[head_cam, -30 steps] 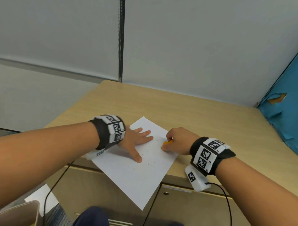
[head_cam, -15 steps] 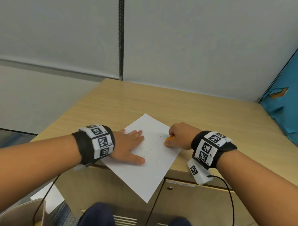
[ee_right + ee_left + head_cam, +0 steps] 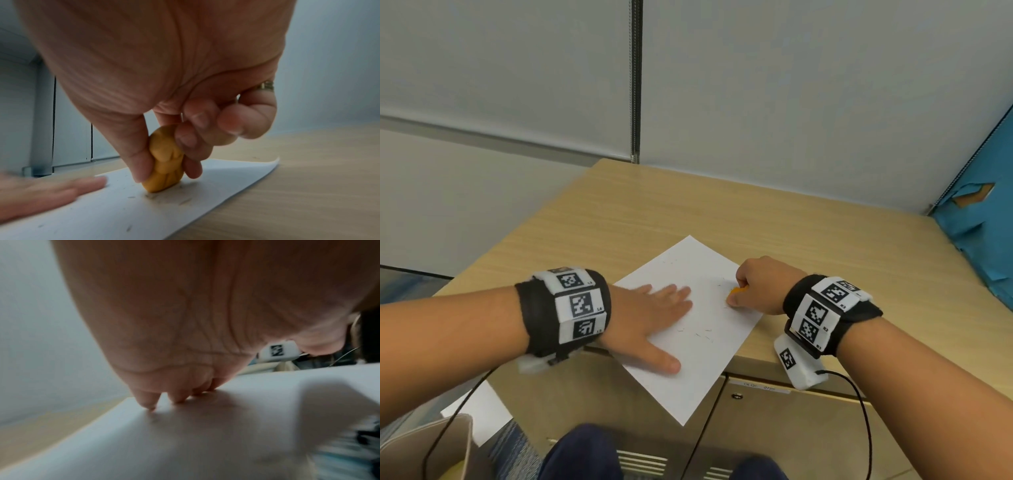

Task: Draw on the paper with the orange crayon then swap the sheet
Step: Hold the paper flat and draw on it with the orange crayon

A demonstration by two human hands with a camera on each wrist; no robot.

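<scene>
A white sheet of paper (image 3: 698, 329) lies askew on the wooden desk (image 3: 808, 240), its near corner hanging over the front edge. Small dark marks speckle the paper (image 3: 123, 209). My left hand (image 3: 654, 318) lies flat on the sheet's left part, fingers straight; in the left wrist view its fingertips (image 3: 176, 397) touch the paper (image 3: 185, 443). My right hand (image 3: 756, 287) pinches a stubby orange crayon (image 3: 736, 291) near the sheet's right edge. In the right wrist view the crayon (image 3: 166, 164) sits between thumb and fingers, its tip on the paper.
A blue torn panel (image 3: 983, 233) stands at the desk's right. Grey partition walls (image 3: 791, 102) back the desk. Cabinet doors (image 3: 774, 438) lie below the front edge. A beige container (image 3: 424, 448) and another white sheet (image 3: 482, 411) sit on the floor at lower left.
My left hand has slid back toward the sheet's near left side, fingers drawn closer together. The right hand with the crayon has shifted slightly along the paper's right edge.
</scene>
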